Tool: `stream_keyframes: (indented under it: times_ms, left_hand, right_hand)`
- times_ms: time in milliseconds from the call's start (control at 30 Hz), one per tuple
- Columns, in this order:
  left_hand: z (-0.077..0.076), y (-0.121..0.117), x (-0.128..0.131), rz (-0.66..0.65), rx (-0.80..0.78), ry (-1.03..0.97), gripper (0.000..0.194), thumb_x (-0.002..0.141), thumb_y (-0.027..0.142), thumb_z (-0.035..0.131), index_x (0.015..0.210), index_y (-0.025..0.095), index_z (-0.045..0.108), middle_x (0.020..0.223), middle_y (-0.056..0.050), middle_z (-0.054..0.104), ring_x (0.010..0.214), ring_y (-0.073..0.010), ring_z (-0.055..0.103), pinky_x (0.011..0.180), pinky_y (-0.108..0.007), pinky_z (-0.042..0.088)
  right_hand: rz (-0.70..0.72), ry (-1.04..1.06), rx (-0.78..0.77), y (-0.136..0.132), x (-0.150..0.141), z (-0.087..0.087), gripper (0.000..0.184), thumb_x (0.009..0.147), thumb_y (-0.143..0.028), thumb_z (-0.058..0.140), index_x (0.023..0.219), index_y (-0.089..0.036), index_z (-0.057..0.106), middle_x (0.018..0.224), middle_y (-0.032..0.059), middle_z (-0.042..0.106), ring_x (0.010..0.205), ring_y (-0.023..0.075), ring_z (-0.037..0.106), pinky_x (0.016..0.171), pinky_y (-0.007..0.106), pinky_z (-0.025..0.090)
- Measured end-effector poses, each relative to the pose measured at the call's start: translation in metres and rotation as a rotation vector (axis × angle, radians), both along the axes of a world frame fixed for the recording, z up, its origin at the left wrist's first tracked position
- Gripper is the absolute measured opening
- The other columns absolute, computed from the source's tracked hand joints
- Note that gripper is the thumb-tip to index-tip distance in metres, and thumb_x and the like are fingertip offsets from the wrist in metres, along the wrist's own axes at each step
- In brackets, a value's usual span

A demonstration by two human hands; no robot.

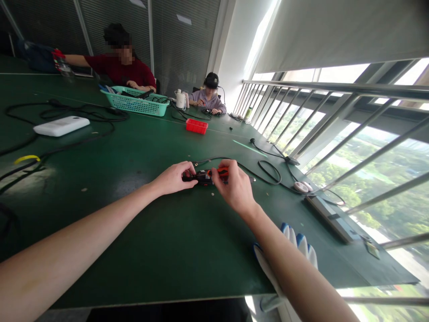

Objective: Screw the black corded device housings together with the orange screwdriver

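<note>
On the green table lies a slim black device (203,179), long and narrow, with a metal tip showing past my right hand. My left hand (177,179) grips its left end between thumb and fingers. Closed around an orange-and-black screwdriver (222,171), my right hand (234,188) is directly over the device's right half. The screwdriver's shaft points left along the device; its contact point is too small to make out. A thin black cable (264,172) runs behind both hands and off to the right.
Beyond my hands stand a red tray (196,126) and a turquoise basket (137,102) with dark items. A white box (62,126) sits among cables at left. White-and-blue gloves (301,243) lie by my right forearm. A metal railing (321,94) borders the right. Two people sit across the table.
</note>
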State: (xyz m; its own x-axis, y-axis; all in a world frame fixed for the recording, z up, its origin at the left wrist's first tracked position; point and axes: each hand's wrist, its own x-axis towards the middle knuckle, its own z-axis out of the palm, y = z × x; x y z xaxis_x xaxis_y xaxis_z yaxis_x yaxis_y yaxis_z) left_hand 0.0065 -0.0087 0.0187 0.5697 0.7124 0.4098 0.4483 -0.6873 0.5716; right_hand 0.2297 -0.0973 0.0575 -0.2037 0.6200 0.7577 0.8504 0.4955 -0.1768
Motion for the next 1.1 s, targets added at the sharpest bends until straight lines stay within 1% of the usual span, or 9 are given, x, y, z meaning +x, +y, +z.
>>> stream_keyframes:
  times_ms: [67,200,333,467,567,667,767,900,1100]
  left_hand:
    - [0.000,0.000,0.000,0.005,-0.001,0.004,0.025,0.082,0.043,0.070,0.095,0.023,0.062,0.093,-0.001,0.066,0.079,-0.0186,0.062,0.067,-0.029,0.046]
    - [0.002,-0.002,0.000,-0.008,-0.012,0.002,0.024,0.083,0.043,0.070,0.094,0.023,0.062,0.094,-0.002,0.066,0.080,-0.0185,0.062,0.068,-0.029,0.046]
    - [0.003,-0.002,0.000,-0.009,-0.002,0.005,0.024,0.083,0.042,0.071,0.095,0.023,0.062,0.094,-0.001,0.066,0.079,-0.0179,0.061,0.067,-0.029,0.045]
    - [0.002,-0.001,0.000,-0.004,-0.019,0.008,0.024,0.082,0.041,0.071,0.095,0.023,0.062,0.088,0.000,0.064,0.076,-0.0177,0.061,0.067,-0.028,0.045]
    - [0.001,0.000,-0.001,0.000,-0.026,0.011,0.026,0.082,0.042,0.072,0.095,0.023,0.062,0.086,0.001,0.063,0.075,-0.0175,0.060,0.066,-0.028,0.045]
    - [0.002,0.000,-0.001,0.003,-0.014,0.007,0.026,0.081,0.042,0.073,0.096,0.023,0.062,0.085,0.001,0.062,0.075,-0.0172,0.060,0.066,-0.028,0.044]
    - [0.003,0.000,-0.001,0.003,-0.017,0.015,0.026,0.081,0.042,0.073,0.095,0.023,0.062,0.086,0.001,0.062,0.074,-0.0172,0.060,0.066,-0.029,0.043]
    - [0.004,-0.001,0.000,0.008,-0.026,0.023,0.027,0.082,0.044,0.072,0.096,0.023,0.062,0.086,0.000,0.063,0.073,-0.0172,0.060,0.066,-0.029,0.044]
    - [0.003,-0.001,0.000,0.015,-0.024,0.027,0.028,0.082,0.045,0.072,0.096,0.023,0.062,0.085,0.000,0.063,0.073,-0.0174,0.059,0.065,-0.029,0.043]
  right_hand:
    - [-0.008,-0.002,0.016,-0.001,-0.002,0.000,0.019,0.099,-0.037,0.055,0.110,-0.022,0.049,0.092,0.0048,0.069,0.075,0.0191,0.067,0.069,0.031,0.052]
    - [0.032,-0.041,0.047,-0.004,-0.002,0.003,0.031,0.093,-0.031,0.061,0.119,-0.021,0.049,0.103,0.0081,0.069,0.089,0.0219,0.068,0.079,0.034,0.054]
    - [-0.001,-0.081,0.065,-0.006,-0.001,0.006,0.017,0.097,-0.033,0.057,0.111,-0.023,0.056,0.087,0.0034,0.069,0.076,0.0189,0.065,0.076,0.032,0.052]
    - [0.049,-0.061,0.044,-0.005,-0.001,0.006,0.023,0.095,-0.028,0.056,0.117,-0.022,0.053,0.099,0.0061,0.070,0.086,0.0198,0.067,0.080,0.033,0.053]
    - [0.033,-0.039,0.082,-0.004,0.005,0.005,0.016,0.095,-0.031,0.058,0.108,-0.023,0.054,0.090,0.0033,0.069,0.076,0.0177,0.065,0.073,0.031,0.052]
    - [-0.042,0.012,0.179,-0.004,0.015,0.008,0.013,0.092,-0.032,0.059,0.099,-0.024,0.053,0.082,0.0012,0.067,0.067,0.0164,0.062,0.066,0.030,0.050]
    - [-0.106,0.038,0.196,-0.004,0.024,0.011,0.013,0.090,-0.032,0.060,0.095,-0.024,0.052,0.076,-0.0010,0.063,0.059,0.0147,0.057,0.060,0.028,0.046]
    - [-0.112,0.005,0.173,-0.002,0.027,0.014,0.011,0.090,-0.032,0.058,0.094,-0.023,0.054,0.074,-0.0013,0.061,0.060,0.0143,0.055,0.061,0.028,0.045]
    - [-0.124,-0.156,0.177,0.000,0.025,0.018,0.007,0.095,-0.030,0.056,0.092,-0.023,0.057,0.066,-0.0028,0.057,0.061,0.0156,0.054,0.066,0.030,0.041]
